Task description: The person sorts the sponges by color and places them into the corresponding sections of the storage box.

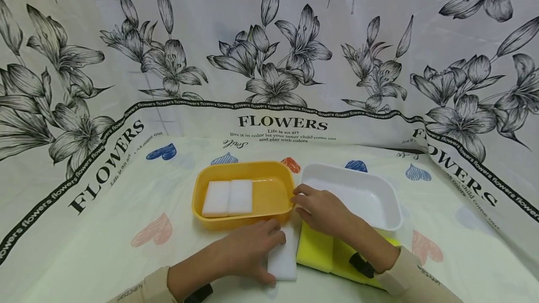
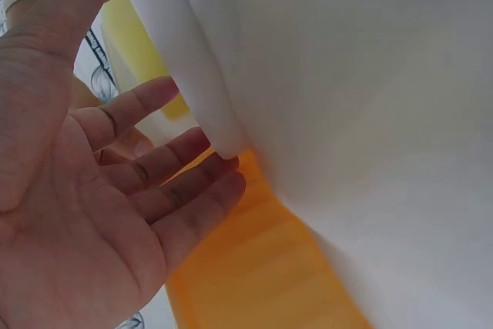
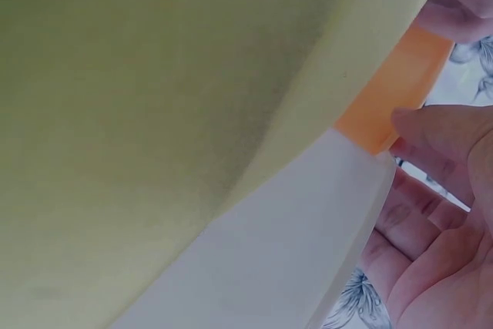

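Okay, left hand (image 1: 252, 249) at white block (image 1: 283, 263), bottom centre, fingers wide; right hand (image 1: 323, 207) at orange tray (image 1: 273, 193), can't tell if pinching.

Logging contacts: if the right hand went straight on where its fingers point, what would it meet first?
Likely the right end of the orange, rounded rectangular plastic tray; whether the right hand touches it now is unclear.

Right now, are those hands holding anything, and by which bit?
Can't tell: the left hand is at the edge of a white block, the right hand at the right end of the yellow tray.
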Demonstrator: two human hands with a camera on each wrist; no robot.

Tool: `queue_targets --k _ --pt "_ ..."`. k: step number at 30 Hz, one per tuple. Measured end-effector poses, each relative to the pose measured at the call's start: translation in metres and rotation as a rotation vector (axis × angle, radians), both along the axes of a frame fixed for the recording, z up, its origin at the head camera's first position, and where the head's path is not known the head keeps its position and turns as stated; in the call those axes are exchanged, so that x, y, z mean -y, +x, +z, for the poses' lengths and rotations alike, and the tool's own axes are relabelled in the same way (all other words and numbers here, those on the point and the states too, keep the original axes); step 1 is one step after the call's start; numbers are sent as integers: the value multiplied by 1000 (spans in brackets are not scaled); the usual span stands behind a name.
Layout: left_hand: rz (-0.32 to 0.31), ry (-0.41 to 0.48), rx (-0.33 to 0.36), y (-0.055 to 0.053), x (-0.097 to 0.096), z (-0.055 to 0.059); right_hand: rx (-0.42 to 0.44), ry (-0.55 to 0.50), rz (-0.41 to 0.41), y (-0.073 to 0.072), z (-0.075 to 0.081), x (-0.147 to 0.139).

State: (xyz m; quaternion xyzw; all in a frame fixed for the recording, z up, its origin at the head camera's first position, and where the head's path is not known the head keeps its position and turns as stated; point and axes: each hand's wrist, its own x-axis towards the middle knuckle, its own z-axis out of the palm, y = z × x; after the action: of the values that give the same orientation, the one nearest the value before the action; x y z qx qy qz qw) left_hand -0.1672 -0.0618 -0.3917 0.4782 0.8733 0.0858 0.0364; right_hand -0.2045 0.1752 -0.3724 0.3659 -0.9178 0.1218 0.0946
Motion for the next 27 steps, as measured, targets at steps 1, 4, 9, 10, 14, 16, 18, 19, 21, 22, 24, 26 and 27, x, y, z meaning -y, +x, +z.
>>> queue_targets --k 1,4,9,10,14,16,18,19,21,22,24,26,27 --pt "0 -2 1 0 0 0 -2 1 0 0 0 0" --pt "3 -9 3 -1 -1 0 -3 0 1 0 0 0" --pt "11 -21 1 -2 -2 -1 -4 -4 4 -1 -1 0" --pt "11 -23 -3 -2 -2 -1 -4 -4 4 -1 -1 -1" --pt "13 -20 -1 -1 -3 -1 -4 -4 2 -1 -2 0" --pt "15 -21 13 -1 -2 0 -3 -4 1 -1 -1 0" --pt "16 -23 29 -2 -3 1 -2 -6 4 -1 -1 0" --pt "17 -24 35 -2 -3 2 -2 -8 5 -1 -1 -1" --pt "18 -28 44 -2 -3 2 -2 -13 11 -1 -1 -1" --pt "16 -29 42 -2 -3 2 -3 -15 13 -1 -1 -1" --pt "13 -26 39 -3 -3 2 -3 -18 16 -1 -1 -1" --pt "11 -23 47 -3 -2 1 -4 -18 16 -1 -1 -1" --pt "11 -21 52 -4 -2 1 -5 -18 16 -1 -1 -1"
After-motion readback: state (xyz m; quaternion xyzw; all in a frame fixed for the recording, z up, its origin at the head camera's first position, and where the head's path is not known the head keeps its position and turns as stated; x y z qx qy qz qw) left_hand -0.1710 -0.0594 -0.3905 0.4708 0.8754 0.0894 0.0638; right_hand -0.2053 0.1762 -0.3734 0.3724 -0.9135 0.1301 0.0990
